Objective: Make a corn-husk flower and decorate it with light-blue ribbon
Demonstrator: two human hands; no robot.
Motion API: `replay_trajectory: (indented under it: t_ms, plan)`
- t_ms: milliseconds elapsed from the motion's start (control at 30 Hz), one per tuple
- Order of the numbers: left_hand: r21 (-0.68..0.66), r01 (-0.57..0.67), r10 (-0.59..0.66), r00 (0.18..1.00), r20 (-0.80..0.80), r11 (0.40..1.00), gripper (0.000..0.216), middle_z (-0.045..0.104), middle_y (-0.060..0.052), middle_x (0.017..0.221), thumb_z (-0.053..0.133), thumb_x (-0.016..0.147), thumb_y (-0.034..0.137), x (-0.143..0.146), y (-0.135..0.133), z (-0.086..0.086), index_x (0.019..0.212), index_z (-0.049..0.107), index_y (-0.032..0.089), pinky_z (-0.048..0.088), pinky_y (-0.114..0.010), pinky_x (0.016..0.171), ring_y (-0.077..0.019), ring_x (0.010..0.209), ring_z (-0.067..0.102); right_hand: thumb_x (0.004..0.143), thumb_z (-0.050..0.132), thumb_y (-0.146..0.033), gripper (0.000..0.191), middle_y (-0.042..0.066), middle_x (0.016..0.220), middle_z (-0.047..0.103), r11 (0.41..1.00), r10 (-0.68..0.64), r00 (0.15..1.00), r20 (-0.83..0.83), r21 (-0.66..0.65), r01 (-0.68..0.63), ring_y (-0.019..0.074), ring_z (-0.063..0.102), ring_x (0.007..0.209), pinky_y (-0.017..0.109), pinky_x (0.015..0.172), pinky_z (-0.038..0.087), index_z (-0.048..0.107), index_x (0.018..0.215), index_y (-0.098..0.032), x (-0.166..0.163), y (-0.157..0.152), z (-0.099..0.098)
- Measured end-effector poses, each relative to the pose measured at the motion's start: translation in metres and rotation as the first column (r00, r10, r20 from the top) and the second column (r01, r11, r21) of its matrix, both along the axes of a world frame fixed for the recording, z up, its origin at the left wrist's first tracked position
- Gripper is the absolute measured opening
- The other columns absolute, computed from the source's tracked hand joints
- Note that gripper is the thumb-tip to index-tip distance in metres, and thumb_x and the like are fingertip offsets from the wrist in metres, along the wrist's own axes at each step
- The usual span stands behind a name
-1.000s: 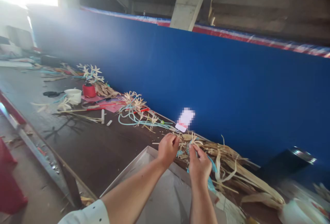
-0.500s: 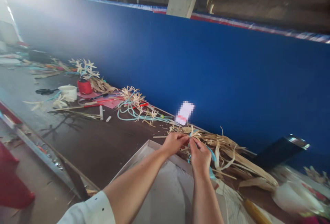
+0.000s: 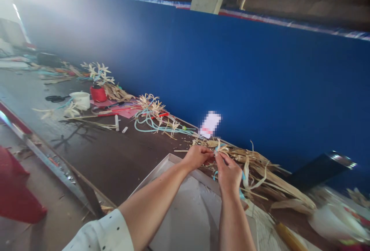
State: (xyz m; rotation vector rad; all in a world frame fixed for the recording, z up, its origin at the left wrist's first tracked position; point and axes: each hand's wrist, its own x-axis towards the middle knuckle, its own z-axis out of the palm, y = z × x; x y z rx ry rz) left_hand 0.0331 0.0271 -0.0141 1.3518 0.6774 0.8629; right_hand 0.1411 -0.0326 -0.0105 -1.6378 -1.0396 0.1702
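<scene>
Two bare hands now meet at one spot above the far rim of the shallow grey metal tray. A second ago I see them a little apart, the left curled into a loose fist. Now the left hand has stretched its fingers forward and closed them on the small pale straw sprig. The right hand has come in from the other side, and its fingertips are pinched on the same sprig. Neither hand is open.

The thin light blue ribbon curls out from under the right palm and trails off past the wrist. It hangs closer under the hand than it did earlier. From that I judge the work has narrowed from handling loose stuff to fine fingertip work on the sprig itself. The sprig sits in the air between the two grips, just in front of the heap of dried tan husk strips lying on the dark brown wooden table.

Further left along the table, the finished straw flowers on pale blue cord, the red pot and the white bowl lie where they lay before.
</scene>
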Motion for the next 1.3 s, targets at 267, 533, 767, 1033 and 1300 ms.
replay_trajectory:
  t_ms: [267, 533, 767, 1033, 1300]
  plan:
    - [0.039, -0.109, 0.110, 0.994, -0.017, 0.993, 0.021, 0.061, 0.000, 0.061, 0.064, 0.064, 0.029, 0.004, 0.005, -0.012, 0.075, 0.066, 0.011, 0.044, -0.020, 0.058, -0.0077, 0.055, 0.051, 0.068, 0.054, -0.042, 0.039, 0.012, 0.084, 0.069, 1.000, 0.024, 0.996, 0.089, 0.002, -0.024, 0.0268, 0.062, 0.082, 0.034, 0.076, 0.045, 0.072, 0.085, -0.012, -0.005, -0.001, 0.001]
    - [0.061, -0.206, 0.209, 0.977, -0.038, 0.977, 0.016, 0.057, 0.001, 0.057, 0.062, 0.064, 0.026, 0.006, -0.001, -0.007, 0.071, 0.064, 0.011, 0.039, -0.019, 0.053, -0.0071, 0.053, 0.048, 0.067, 0.054, -0.044, 0.036, 0.010, 0.076, 0.069, 0.998, -0.057, 0.990, 0.130, 0.001, 0.057, 0.0244, 0.062, 0.073, 0.031, 0.067, 0.044, 0.071, 0.076, -0.014, -0.008, -0.002, 0.006]
    - [0.137, -0.251, 0.260, 0.964, -0.053, 0.958, 0.017, 0.059, 0.001, 0.061, 0.061, 0.065, 0.026, 0.003, -0.004, -0.005, 0.074, 0.064, 0.012, 0.037, -0.019, 0.054, -0.0084, 0.056, 0.049, 0.068, 0.054, -0.039, 0.035, 0.010, 0.079, 0.069, 1.000, -0.017, 0.992, 0.126, -0.010, 0.018, 0.0237, 0.061, 0.074, 0.030, 0.069, 0.044, 0.071, 0.085, -0.013, -0.013, -0.006, 0.010]
    - [0.290, -0.317, 0.361, 0.926, -0.112, 0.903, 0.015, 0.064, 0.000, 0.070, 0.058, 0.069, 0.026, 0.005, -0.008, -0.004, 0.075, 0.065, 0.015, 0.041, -0.020, 0.062, -0.0107, 0.065, 0.054, 0.066, 0.060, -0.050, 0.041, 0.010, 0.077, 0.069, 1.000, -0.022, 0.998, 0.061, -0.006, 0.023, 0.0243, 0.061, 0.073, 0.030, 0.068, 0.043, 0.070, 0.081, -0.014, -0.014, -0.006, 0.014]
    - [0.356, -0.294, 0.337, 0.939, -0.065, 0.887, 0.018, 0.066, 0.000, 0.073, 0.057, 0.072, 0.030, 0.007, -0.018, -0.001, 0.077, 0.068, 0.017, 0.042, -0.021, 0.065, -0.0121, 0.069, 0.057, 0.064, 0.061, -0.054, 0.043, 0.008, 0.072, 0.068, 0.998, -0.044, 0.999, -0.009, -0.048, 0.044, 0.0233, 0.060, 0.071, 0.029, 0.066, 0.041, 0.070, 0.079, -0.015, 0.000, -0.005, 0.010]
